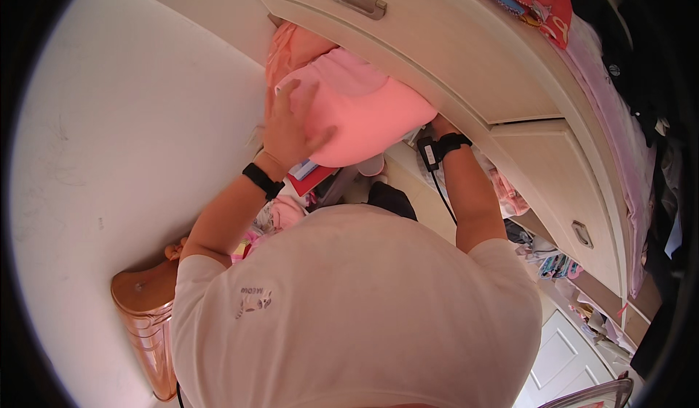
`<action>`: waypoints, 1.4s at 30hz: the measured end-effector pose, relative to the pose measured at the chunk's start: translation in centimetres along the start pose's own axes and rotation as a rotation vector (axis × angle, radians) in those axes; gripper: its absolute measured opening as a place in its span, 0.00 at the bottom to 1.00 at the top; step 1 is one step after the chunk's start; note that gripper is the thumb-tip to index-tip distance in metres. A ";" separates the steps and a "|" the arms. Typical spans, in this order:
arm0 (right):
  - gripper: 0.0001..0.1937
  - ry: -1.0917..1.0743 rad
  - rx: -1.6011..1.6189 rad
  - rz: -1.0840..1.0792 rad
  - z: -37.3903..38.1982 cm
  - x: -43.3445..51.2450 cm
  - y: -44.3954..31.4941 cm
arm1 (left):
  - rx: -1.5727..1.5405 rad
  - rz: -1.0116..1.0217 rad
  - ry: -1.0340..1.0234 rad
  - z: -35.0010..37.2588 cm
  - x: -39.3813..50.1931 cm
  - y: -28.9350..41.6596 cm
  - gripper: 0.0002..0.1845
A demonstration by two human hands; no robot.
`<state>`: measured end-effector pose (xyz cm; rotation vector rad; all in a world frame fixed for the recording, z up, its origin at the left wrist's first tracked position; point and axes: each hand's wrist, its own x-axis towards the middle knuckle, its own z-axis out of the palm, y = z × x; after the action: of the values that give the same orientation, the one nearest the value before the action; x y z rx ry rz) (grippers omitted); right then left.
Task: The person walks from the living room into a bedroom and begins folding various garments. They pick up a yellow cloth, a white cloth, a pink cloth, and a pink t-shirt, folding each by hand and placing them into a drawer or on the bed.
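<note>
A bulky folded pink cloth or bedding bundle [371, 118] lies before me, beneath the pale wooden cabinet. My left hand [292, 121] rests spread on its left side, fingers apart. At the bundle's right corner, close to the cabinet edge, is my right hand [441, 125]; its fingers are mostly hidden, so its grip cannot be told. A salmon-coloured plastic bag [284, 50] bulges behind the bundle against the wall. Below my left hand, a red book or folder [308, 183] shows under the bundle.
A pale wooden cabinet [453, 64] with metal handles runs along the right, piled with fabrics. Clothes fill its lower shelves [551, 260]. White wall [136, 118] stands at left, with a glossy brown wooden furniture piece [144, 298] beside me. Pink clothes [286, 211] lie near my left elbow.
</note>
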<state>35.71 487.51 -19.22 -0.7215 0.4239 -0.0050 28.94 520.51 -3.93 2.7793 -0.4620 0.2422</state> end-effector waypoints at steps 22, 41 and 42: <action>0.25 -0.102 -0.947 -0.254 2.2 0.8 0.8 | 0.081 0.165 -0.153 4.9 1.6 3.2 0.50; 0.28 0.121 -0.852 -0.239 0.7 -0.7 -0.2 | 0.153 0.132 -0.187 4.3 1.3 6.1 0.52; 0.28 0.170 -0.817 -0.190 0.6 -2.3 -0.6 | 0.163 0.137 -0.184 4.2 1.1 6.2 0.51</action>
<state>33.91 487.82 -17.57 -1.5730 0.5205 -0.0763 28.32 513.20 -5.90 2.9467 -0.7082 0.0563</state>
